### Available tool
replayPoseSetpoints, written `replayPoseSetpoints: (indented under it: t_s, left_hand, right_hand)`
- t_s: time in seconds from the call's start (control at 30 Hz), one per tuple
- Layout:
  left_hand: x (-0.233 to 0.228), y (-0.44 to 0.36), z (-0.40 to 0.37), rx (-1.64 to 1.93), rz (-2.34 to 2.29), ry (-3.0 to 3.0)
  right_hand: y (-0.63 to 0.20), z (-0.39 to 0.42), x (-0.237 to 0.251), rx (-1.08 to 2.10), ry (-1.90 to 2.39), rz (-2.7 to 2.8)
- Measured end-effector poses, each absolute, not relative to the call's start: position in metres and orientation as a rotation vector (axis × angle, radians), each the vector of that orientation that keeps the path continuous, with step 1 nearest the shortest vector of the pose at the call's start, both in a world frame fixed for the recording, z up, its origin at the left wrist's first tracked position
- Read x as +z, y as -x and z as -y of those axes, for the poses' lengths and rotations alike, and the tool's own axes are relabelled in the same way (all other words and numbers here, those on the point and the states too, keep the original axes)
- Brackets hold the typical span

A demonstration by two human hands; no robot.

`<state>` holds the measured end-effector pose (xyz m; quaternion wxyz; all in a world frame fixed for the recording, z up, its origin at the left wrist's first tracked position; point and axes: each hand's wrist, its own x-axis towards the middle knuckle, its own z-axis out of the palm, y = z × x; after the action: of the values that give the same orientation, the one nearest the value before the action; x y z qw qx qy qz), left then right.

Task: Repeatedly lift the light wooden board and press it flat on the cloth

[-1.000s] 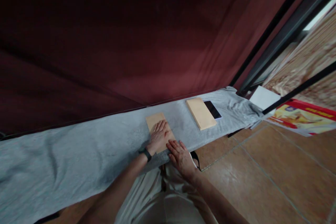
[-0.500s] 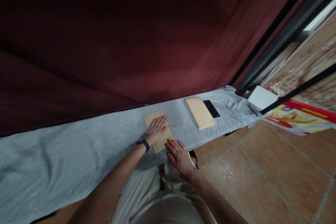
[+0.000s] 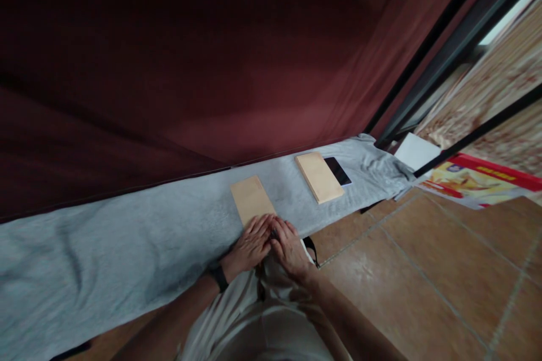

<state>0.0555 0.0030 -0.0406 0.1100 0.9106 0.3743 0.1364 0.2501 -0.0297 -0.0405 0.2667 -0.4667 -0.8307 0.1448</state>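
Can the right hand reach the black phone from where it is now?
Probably yes: the right hand rests at the near edge of the grey cloth, and nothing stands between it and the phone beside the tan stack.

The left hand (image 3: 249,246) is sliding back off the top of the brown envelope (image 3: 250,201), toward the lower middle of the frame, so most of the envelope's face is now showing. It is closing in on the right hand (image 3: 289,247), and their fingertips are now meeting at the envelope's near edge.
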Motion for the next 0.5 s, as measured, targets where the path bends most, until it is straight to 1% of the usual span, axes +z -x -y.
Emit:
replayPoseSetpoints:
  t_s: [0.23,0.37,0.5]
  left_hand:
    - [-0.038,-0.050,0.022,0.439,-1.095,-2.649]
    - [-0.037,-0.048,0.025,0.477,-1.106,-2.649]
    - [-0.041,-0.040,0.030,0.437,-1.116,-2.716]
  right_hand:
    - [-0.253,0.030,-0.041,0.412,1.244,2.347]
    - [-0.257,0.032,-0.051,0.327,1.200,2.381]
    - [-0.260,0.034,-0.060,0.252,1.203,2.394]
